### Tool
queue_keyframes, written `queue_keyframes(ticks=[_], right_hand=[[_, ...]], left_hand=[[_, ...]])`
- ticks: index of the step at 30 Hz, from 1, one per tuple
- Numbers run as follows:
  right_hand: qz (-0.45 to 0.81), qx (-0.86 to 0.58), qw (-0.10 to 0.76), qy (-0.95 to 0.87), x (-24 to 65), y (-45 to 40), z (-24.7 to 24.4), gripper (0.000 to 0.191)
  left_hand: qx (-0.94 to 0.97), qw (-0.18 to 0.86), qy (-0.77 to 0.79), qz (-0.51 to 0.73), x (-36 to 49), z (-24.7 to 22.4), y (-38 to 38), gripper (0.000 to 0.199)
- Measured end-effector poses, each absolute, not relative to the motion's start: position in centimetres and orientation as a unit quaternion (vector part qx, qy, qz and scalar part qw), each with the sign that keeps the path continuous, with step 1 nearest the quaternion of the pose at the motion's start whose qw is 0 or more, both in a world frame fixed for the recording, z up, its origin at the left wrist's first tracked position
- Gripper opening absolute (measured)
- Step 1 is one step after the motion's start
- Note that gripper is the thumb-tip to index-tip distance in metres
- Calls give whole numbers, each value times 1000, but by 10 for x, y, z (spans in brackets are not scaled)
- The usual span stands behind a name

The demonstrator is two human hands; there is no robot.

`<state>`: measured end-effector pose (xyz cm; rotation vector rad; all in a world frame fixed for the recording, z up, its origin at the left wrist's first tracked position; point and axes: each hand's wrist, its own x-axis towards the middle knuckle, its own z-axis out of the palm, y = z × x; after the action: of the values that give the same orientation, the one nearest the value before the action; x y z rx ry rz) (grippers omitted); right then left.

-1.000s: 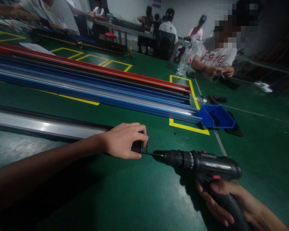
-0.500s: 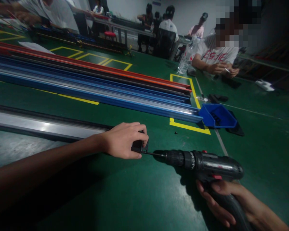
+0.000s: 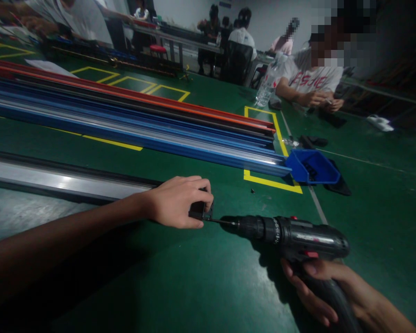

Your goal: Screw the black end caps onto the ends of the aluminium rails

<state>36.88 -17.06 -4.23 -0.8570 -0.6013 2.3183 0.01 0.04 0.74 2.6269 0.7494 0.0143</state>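
Note:
My left hand (image 3: 182, 202) is closed over the end of a long metal profile (image 3: 65, 181) with a silver face and black edges, which lies on the green table. A black end piece (image 3: 197, 212) shows between its thumb and fingers. My right hand (image 3: 315, 286) grips the handle of a black cordless drill (image 3: 298, 236) with red buttons. The drill lies level and points left. Its thin bit (image 3: 222, 221) reaches the end piece beside my left thumb; the exact point of contact is too small to make out.
Blue profiles (image 3: 194, 143) and an orange profile (image 3: 159, 97) lie beyond my left hand. A blue bin (image 3: 312, 167) with small dark parts stands at their right end. A tiny black part (image 3: 253, 191) lies nearby. A clear bottle (image 3: 265, 85) and co-workers are farther back.
My hands, the drill and the profile keep practically the same places. Across the table, a co-worker's hands have shifted slightly around a small object.

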Motion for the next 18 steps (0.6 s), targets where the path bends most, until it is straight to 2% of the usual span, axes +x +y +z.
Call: queue_keyframes(ticks=[18], right_hand=[[875,-307,296,-229,372,-171,-46,32]], left_hand=[[942,198,271,0,0,8,0,23]])
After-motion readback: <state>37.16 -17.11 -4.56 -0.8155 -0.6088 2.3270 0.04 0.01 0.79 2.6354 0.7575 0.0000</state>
